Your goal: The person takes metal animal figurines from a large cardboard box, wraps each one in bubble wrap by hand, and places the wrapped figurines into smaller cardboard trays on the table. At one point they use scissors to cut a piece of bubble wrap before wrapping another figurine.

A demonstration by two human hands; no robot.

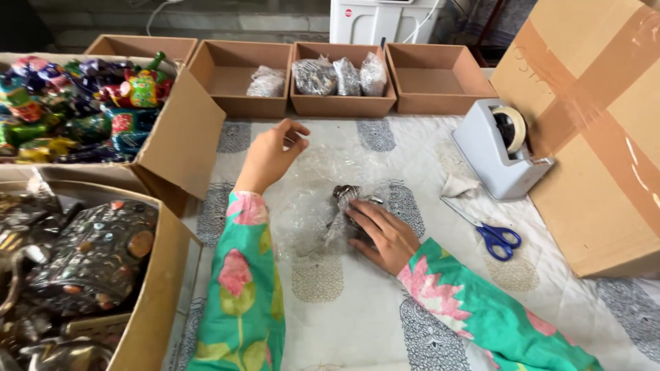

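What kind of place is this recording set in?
Probably a small packing bench for craft goods. A tape dispenser and scissors lie on the cloth-covered table, cardboard boxes hold painted ornaments, and the right hand presses bubble wrap round a small item.

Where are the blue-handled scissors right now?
The scissors lie on the patterned tablecloth, right of the right hand and just below the tape dispenser.
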